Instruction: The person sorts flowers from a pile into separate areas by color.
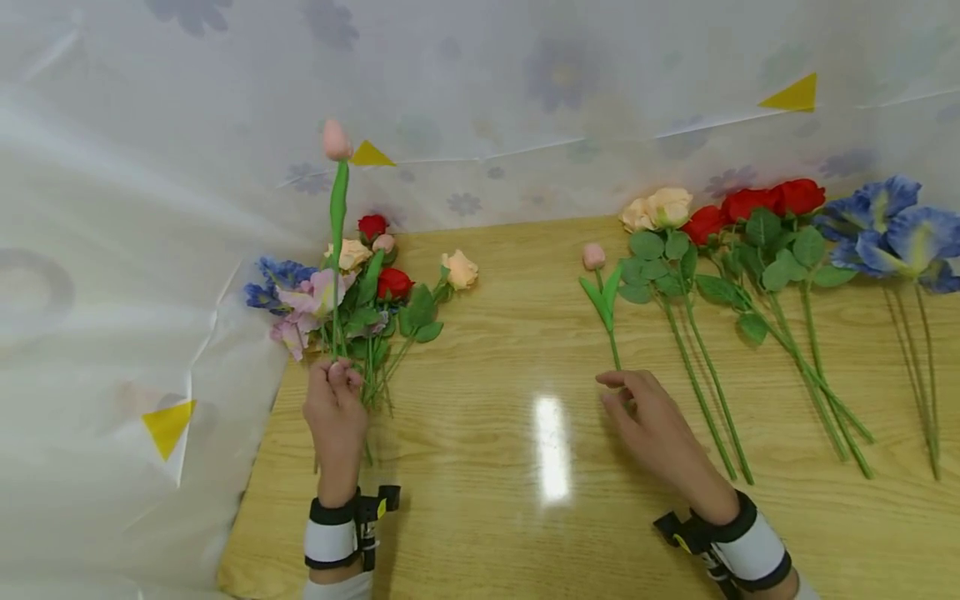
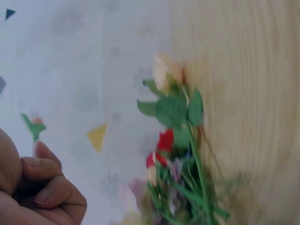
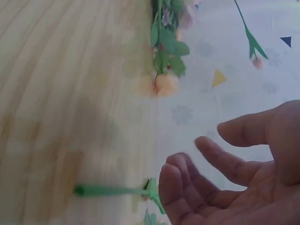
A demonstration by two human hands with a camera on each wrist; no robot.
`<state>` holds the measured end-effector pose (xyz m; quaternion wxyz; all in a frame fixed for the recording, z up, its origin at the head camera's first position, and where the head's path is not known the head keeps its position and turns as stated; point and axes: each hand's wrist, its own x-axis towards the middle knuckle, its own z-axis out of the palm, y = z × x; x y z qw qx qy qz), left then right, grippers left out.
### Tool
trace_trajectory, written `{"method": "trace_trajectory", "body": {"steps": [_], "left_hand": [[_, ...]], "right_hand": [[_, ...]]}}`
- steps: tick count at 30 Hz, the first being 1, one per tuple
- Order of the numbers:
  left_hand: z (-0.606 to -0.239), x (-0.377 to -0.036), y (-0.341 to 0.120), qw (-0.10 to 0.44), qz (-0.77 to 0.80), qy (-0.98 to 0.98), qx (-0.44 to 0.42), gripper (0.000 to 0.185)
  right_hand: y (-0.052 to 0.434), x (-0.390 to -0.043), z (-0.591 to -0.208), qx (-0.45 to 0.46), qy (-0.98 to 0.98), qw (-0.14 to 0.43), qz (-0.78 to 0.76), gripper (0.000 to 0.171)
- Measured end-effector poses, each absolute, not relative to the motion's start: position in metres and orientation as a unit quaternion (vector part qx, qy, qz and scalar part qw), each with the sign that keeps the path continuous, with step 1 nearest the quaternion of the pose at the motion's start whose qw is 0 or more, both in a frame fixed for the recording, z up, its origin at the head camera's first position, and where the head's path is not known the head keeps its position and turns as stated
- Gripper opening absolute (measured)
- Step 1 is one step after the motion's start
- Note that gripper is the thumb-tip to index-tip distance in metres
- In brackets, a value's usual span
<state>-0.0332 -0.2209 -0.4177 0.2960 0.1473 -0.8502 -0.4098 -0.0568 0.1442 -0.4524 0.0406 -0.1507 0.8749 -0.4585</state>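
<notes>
My left hand (image 1: 337, 408) pinches the green stem of a pink tulip (image 1: 337, 140) and holds it upright above the table. In the left wrist view, the fingertips (image 2: 41, 168) close on that stem, with its leaves (image 2: 33, 126) beyond them. My right hand (image 1: 651, 425) hovers over the lower stem of a second pink tulip (image 1: 593, 256), which lies on the table. Its fingers (image 3: 213, 150) are loosely bent, and a gap shows between thumb and fingertips. That second tulip's stem (image 3: 112, 191) passes beside the fingers in the right wrist view.
Behind my left hand lies a mixed pile with a peach rose (image 1: 460, 270), red roses (image 1: 393, 284), pink blooms (image 1: 307, 300) and blue flowers (image 1: 279, 279). On the right lie peach roses (image 1: 667, 207), red roses (image 1: 750, 203) and blue irises (image 1: 892, 229). A flower-printed sheet (image 1: 480, 92) borders the wooden table (image 1: 480, 350).
</notes>
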Motion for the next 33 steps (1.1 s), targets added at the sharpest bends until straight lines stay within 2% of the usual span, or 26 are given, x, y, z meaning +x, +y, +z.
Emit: {"method": "trace_trajectory", "body": {"steps": [8,16,20,28,33], "left_hand": [[-0.413,-0.038,-0.161,0.249,-0.570,-0.783,-0.010,0.023],[-0.416,-0.037,-0.095,0.156,-0.607,-0.768,-0.132,0.018],[-0.422,-0.035,-0.071,0.130,-0.597,-0.770,-0.183,0.017],[-0.428,-0.030,-0.059,0.102,-0.503,-0.828,-0.226,0.014],[-0.431,-0.035,-0.092,0.114,-0.413,-0.889,-0.158,0.020]], "right_hand": [[0.126,-0.058,-0.437,-0.169,0.795,0.049,-0.581,0.030],[0.099,-0.063,-0.411,-0.207,0.703,0.032,-0.680,0.034],[0.091,-0.064,-0.398,-0.211,0.695,0.023,-0.687,0.032],[0.094,-0.063,-0.393,-0.168,0.702,-0.014,-0.691,0.024],[0.105,-0.065,-0.400,-0.184,0.670,-0.019,-0.719,0.024]]}}
